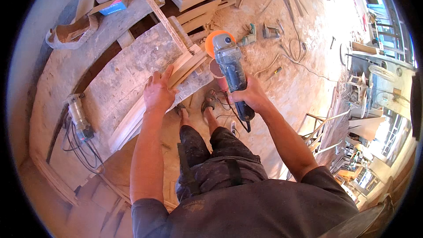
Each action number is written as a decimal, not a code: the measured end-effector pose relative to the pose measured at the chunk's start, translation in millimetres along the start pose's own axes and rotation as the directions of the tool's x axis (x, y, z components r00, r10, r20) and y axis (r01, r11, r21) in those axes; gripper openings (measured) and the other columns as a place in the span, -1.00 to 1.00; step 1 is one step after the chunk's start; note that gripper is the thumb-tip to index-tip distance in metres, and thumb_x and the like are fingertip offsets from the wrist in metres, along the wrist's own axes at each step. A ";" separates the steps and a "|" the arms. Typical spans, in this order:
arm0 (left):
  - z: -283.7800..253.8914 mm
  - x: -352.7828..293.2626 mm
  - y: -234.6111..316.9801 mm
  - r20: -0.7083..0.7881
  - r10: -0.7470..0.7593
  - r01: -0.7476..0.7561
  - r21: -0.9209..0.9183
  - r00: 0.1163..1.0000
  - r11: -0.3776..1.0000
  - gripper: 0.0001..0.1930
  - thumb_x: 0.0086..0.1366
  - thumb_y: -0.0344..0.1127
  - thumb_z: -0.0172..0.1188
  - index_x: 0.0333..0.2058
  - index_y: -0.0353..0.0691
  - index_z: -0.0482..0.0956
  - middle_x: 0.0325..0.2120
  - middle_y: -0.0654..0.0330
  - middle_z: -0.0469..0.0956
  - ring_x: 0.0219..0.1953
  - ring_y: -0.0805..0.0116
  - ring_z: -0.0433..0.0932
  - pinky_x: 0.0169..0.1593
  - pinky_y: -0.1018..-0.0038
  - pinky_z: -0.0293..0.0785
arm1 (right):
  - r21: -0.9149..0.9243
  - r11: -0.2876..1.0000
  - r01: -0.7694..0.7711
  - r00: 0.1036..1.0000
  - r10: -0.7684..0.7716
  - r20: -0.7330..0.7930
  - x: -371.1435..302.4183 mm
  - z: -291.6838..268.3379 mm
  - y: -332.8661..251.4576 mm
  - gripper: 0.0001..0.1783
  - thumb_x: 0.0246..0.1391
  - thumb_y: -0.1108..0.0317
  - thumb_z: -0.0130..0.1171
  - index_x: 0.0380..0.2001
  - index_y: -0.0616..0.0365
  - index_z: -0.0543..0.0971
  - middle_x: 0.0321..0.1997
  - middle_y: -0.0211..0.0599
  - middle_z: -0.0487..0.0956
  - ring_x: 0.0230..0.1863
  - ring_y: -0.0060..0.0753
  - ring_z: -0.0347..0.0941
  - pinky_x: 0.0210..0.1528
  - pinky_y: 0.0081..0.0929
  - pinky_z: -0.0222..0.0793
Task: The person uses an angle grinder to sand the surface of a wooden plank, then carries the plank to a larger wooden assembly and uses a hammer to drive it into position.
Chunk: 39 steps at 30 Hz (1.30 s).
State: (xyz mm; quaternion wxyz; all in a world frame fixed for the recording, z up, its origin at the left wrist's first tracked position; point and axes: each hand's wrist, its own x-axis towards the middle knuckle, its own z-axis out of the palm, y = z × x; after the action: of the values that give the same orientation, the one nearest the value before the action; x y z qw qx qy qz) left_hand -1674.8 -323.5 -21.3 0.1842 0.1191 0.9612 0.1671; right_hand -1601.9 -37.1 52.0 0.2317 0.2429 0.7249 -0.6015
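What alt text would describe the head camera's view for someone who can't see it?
A person's right hand grips a handheld power tool with an orange disc, while the left hand touches wooden strips on a worktable. A second power tool lies toward the left.

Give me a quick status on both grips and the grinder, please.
Right grip closed around the orange-disc grinder. Left grip, fingers spread, at the wooden strips. Another corded tool lying on the bench, off left.
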 end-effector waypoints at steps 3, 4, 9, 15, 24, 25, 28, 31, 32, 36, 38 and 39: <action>2.7 0.1 -2.5 -0.023 0.019 -0.020 -0.021 1.000 1.000 -0.09 -0.02 -0.17 0.54 0.34 0.21 0.32 -0.11 0.15 0.47 0.03 0.06 0.50 0.06 0.14 0.51 | 0.006 1.000 0.017 1.000 -0.017 0.002 7.0 0.2 3.0 -0.41 -0.31 0.38 0.42 -0.09 0.25 0.50 -0.31 -0.31 0.55 -0.31 -0.41 0.50 -0.18 -0.38 0.45; 2.7 -0.2 -2.6 -0.021 0.017 -0.017 -0.015 1.000 1.000 -0.10 -0.02 -0.17 0.54 0.34 0.21 0.33 -0.11 0.15 0.47 0.03 0.06 0.50 0.06 0.14 0.51 | 0.000 1.000 0.027 1.000 -0.027 -0.001 9.4 0.3 5.4 -0.41 -0.31 0.38 0.42 -0.09 0.26 0.49 -0.32 -0.31 0.55 -0.31 -0.41 0.50 -0.19 -0.38 0.45; 0.6 -0.6 -1.3 -0.025 0.019 -0.019 -0.014 1.000 1.000 -0.11 -0.01 -0.20 0.53 0.33 0.20 0.33 -0.11 0.15 0.47 0.03 0.06 0.50 0.06 0.14 0.50 | 0.005 1.000 0.007 1.000 -0.007 0.017 11.7 2.9 -0.9 -0.41 -0.31 0.38 0.42 -0.10 0.27 0.49 -0.34 -0.30 0.55 -0.33 -0.42 0.50 -0.21 -0.40 0.45; 3.9 -0.4 -3.3 -0.029 0.017 -0.017 -0.016 0.999 1.000 -0.12 -0.02 -0.21 0.53 0.32 0.19 0.34 -0.09 0.13 0.48 0.03 0.05 0.51 0.06 0.15 0.50 | 0.034 0.998 -0.054 0.999 0.054 -0.004 6.9 3.5 -11.2 -0.42 -0.30 0.41 0.40 -0.10 0.26 0.49 -0.36 -0.31 0.54 -0.37 -0.44 0.51 -0.26 -0.39 0.47; -1.6 0.5 -0.5 -0.017 0.006 -0.007 -0.029 1.000 1.000 -0.12 -0.01 -0.21 0.53 0.32 0.17 0.35 -0.08 0.13 0.48 0.04 0.06 0.51 0.07 0.16 0.50 | -0.014 1.000 -0.005 0.999 0.005 -0.043 8.1 3.2 -10.2 -0.45 -0.32 0.43 0.39 -0.13 0.24 0.49 -0.37 -0.33 0.54 -0.37 -0.43 0.51 -0.25 -0.39 0.47; -2.0 0.6 0.4 -0.005 0.000 0.000 -0.035 1.000 0.999 -0.12 -0.01 -0.20 0.53 0.32 0.17 0.35 -0.08 0.14 0.48 0.04 0.06 0.51 0.07 0.16 0.50 | -0.020 1.000 -0.007 0.999 0.006 -0.036 7.5 7.4 -15.1 -0.45 -0.32 0.42 0.39 -0.14 0.24 0.49 -0.38 -0.33 0.54 -0.36 -0.43 0.51 -0.25 -0.39 0.47; -6.0 1.4 1.6 0.023 -0.017 0.018 -0.046 1.000 0.999 -0.13 0.00 -0.20 0.53 0.33 0.16 0.35 -0.07 0.14 0.48 0.05 0.06 0.51 0.08 0.17 0.50 | -0.009 1.000 -0.016 1.000 0.015 -0.018 8.6 9.4 -9.2 -0.45 -0.33 0.41 0.39 -0.15 0.24 0.49 -0.38 -0.34 0.52 -0.36 -0.43 0.49 -0.23 -0.40 0.46; -7.4 3.5 0.6 0.038 -0.023 0.025 -0.056 0.999 0.998 -0.13 0.00 -0.20 0.53 0.32 0.17 0.35 -0.07 0.14 0.48 0.06 0.06 0.51 0.08 0.17 0.50 | 0.019 1.000 -0.020 1.000 0.020 -0.019 6.5 7.9 1.3 -0.45 -0.34 0.40 0.39 -0.15 0.24 0.49 -0.37 -0.35 0.51 -0.35 -0.44 0.47 -0.22 -0.40 0.44; -6.1 4.0 -0.9 0.040 -0.024 0.026 -0.061 0.999 0.998 -0.13 0.00 -0.21 0.53 0.32 0.17 0.35 -0.07 0.14 0.48 0.06 0.06 0.51 0.08 0.17 0.50 | 0.029 0.999 -0.021 1.000 0.021 -0.023 5.9 7.3 3.5 -0.45 -0.34 0.40 0.39 -0.15 0.24 0.49 -0.37 -0.35 0.51 -0.35 -0.44 0.47 -0.22 -0.41 0.44; -3.4 4.3 -2.8 -0.001 0.010 -0.010 -0.065 1.000 0.998 -0.13 -0.02 -0.22 0.54 0.31 0.17 0.36 -0.08 0.14 0.48 0.05 0.07 0.52 0.09 0.17 0.51 | 0.050 0.998 -0.026 0.999 0.028 -0.035 8.0 4.4 4.4 -0.45 -0.34 0.39 0.40 -0.15 0.24 0.50 -0.37 -0.36 0.50 -0.34 -0.44 0.46 -0.21 -0.40 0.43; -4.3 3.9 -1.4 0.007 -0.004 0.005 -0.065 1.000 0.998 -0.13 -0.03 -0.23 0.54 0.30 0.17 0.37 -0.09 0.14 0.49 0.05 0.07 0.52 0.08 0.17 0.51 | 0.046 0.999 -0.008 0.999 0.010 -0.040 11.8 8.5 -1.5 -0.44 -0.34 0.39 0.40 -0.14 0.24 0.50 -0.35 -0.36 0.51 -0.33 -0.44 0.46 -0.21 -0.41 0.43; -5.0 4.1 -1.1 0.010 -0.012 0.013 -0.065 1.000 0.998 -0.13 -0.03 -0.23 0.54 0.30 0.17 0.37 -0.09 0.14 0.49 0.05 0.07 0.52 0.08 0.17 0.51 | 0.010 0.999 -0.035 0.999 0.035 -0.030 12.2 11.3 -5.7 -0.44 -0.34 0.39 0.40 -0.14 0.24 0.51 -0.35 -0.36 0.51 -0.33 -0.44 0.46 -0.20 -0.41 0.43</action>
State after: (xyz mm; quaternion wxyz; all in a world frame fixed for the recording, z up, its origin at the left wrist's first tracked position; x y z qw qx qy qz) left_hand -1680.7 -324.6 -18.6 0.1935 0.1078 0.9551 0.1967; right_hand -1614.5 -48.2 46.7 0.2299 0.2660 0.7210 -0.5971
